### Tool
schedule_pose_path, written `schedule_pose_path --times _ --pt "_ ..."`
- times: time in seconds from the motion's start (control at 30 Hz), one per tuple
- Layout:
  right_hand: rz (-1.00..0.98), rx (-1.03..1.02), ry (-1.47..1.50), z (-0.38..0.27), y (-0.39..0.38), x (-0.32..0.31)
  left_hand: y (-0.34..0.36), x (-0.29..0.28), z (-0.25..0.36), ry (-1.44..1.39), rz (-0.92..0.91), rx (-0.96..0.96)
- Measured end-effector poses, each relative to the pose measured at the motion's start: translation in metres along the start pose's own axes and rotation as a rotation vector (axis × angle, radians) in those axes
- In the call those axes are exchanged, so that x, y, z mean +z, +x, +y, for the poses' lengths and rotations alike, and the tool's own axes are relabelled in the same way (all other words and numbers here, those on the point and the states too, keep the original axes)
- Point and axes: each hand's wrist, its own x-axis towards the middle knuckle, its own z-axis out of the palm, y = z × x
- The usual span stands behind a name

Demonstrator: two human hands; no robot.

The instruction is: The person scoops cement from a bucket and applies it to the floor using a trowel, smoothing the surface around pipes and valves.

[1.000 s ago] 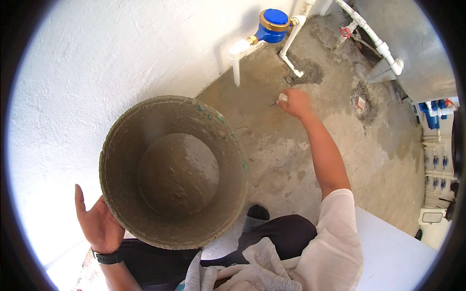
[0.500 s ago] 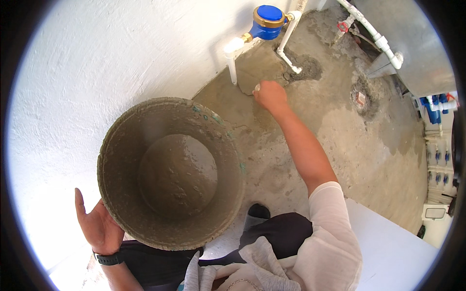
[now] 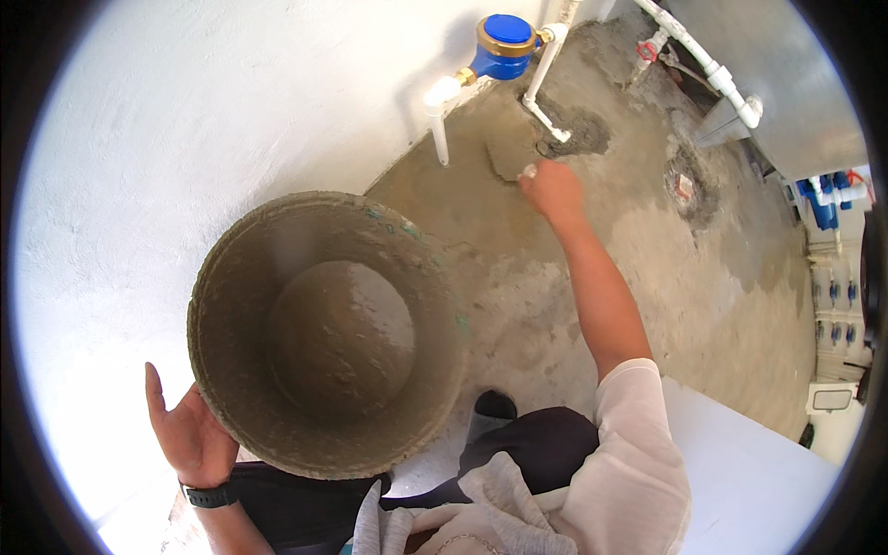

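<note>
Left hand [image 3: 199,439], 8 o'clock: palm spread, thumb out, fingers partly hidden behind the wide round bucket. Bucket [image 3: 231,314], mortar-caked, grey-brown, also 8 o'clock, mouth facing camera; wet grey mix [image 3: 342,333] in bottom. Black-and-grey slipper [image 3: 492,409] near 5. Right hand [image 3: 553,192], between 1 and 2, fist closed around pale-handled tool [image 3: 529,171], low over wet grey-brown concrete floor [image 3: 499,250]; contact unclear. Blue round water meter [image 3: 505,46] with brass collar, 12 to 1. Silvery metal tank [image 3: 805,102], 2.
</note>
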Motion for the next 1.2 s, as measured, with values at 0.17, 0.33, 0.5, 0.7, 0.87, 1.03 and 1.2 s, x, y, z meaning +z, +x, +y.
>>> schedule_pose_path --times 0.17,0.33,0.5,0.7,0.87,1.03,1.2 --pt "-0.078 -0.055 0.029 -0.04 -0.008 0.018 0.002 0.002 0.003 -0.092 -0.179 -0.071" --pt "-0.09 -0.057 0.001 -0.036 -0.008 0.035 0.001 -0.006 0.004 -0.047 -0.113 -0.042" --pt "0.087 0.054 -0.007 0.016 -0.004 0.015 0.002 -0.001 0.003 -0.045 -0.145 -0.035" --pt "0.036 -0.079 -0.014 -0.002 -0.022 0.017 -0.002 0.011 -0.004 0.078 0.103 0.036" --pt "-0.025 -0.109 -0.021 -0.02 -0.014 0.027 0.001 0.003 0.003 -0.099 -0.216 -0.093" --pt "0.086 0.021 -0.057 0.016 0.019 0.01 -0.001 -0.004 0.003 -0.014 -0.073 -0.032" --pt "-0.032 -0.112 -0.098 0.035 0.013 -0.019 0.0 -0.004 0.005 -0.053 -0.151 -0.056"
